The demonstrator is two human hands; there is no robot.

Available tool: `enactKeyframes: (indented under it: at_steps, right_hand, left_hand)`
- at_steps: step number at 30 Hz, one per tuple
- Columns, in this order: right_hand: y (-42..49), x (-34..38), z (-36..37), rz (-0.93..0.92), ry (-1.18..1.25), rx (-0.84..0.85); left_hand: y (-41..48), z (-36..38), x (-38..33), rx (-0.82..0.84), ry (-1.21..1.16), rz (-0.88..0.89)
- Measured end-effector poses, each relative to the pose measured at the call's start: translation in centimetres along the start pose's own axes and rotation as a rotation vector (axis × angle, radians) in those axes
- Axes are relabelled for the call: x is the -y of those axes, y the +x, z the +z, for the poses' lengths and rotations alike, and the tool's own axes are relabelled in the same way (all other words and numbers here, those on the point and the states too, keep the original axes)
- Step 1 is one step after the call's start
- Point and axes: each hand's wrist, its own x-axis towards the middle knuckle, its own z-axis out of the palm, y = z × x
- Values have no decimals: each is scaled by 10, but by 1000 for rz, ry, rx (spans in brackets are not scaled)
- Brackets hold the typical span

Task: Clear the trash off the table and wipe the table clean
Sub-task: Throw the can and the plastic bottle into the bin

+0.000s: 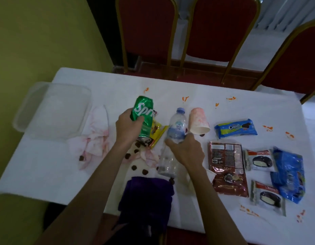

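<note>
Right now the left hand [128,129] has its fingers and thumb wrapped round a dented green soda can [142,117], which is tilted over the middle of the white table [118,82]. Just to the right of it, the right hand [187,151] is curled round the waist of a clear water bottle [177,128], whose blue cap points to the far side. A yellow wrapper [157,133] lies between the can and the bottle. Beneath the forearms are brown crumbs [133,167], and a purple cloth [146,197] hangs over the near edge. At the left end sit a clear plastic container [52,110] and, beside it, pink-stained tissues [95,133]. Right of the bottle a paper cup [199,122] lies on its side, then a blue biscuit packet [236,128]. Nearer on the right are a brown packet [227,167], two choco pie packets [259,160], one nearer than the other, and a crumpled blue wrapper [289,174]. Orange smears [231,98] dot the tabletop on the far and right sides. Red chairs [148,27] stand beyond the far edge.
</note>
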Motion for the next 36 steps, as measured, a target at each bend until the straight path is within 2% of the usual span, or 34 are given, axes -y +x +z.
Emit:
enactKeyframes:
  at_steps: [6,14,21,25,29,36]
  right_hand:
    - [-68,59,34,-175,39,109]
    - [-194,129,163,-445,-12,308]
    - [-287,138,281,-455,-151,543]
    - [-312,134,336,-497,-197,697]
    - [-324,124,379,-431,-270,804]
    - [-316,113,451,-435,-434,919]
  left_hand:
    - [-47,-87,70,-89,-197,-177]
    - [-105,-224,178,-278,-282,-315]
    - [-171,-309,289,-362,-404,-473]
    - [-201,-336,344,-408,-397,-584]
    - [-220,-346,388,-409,-367,-667]
    - [-227,-335,457,-374,-369,-822]
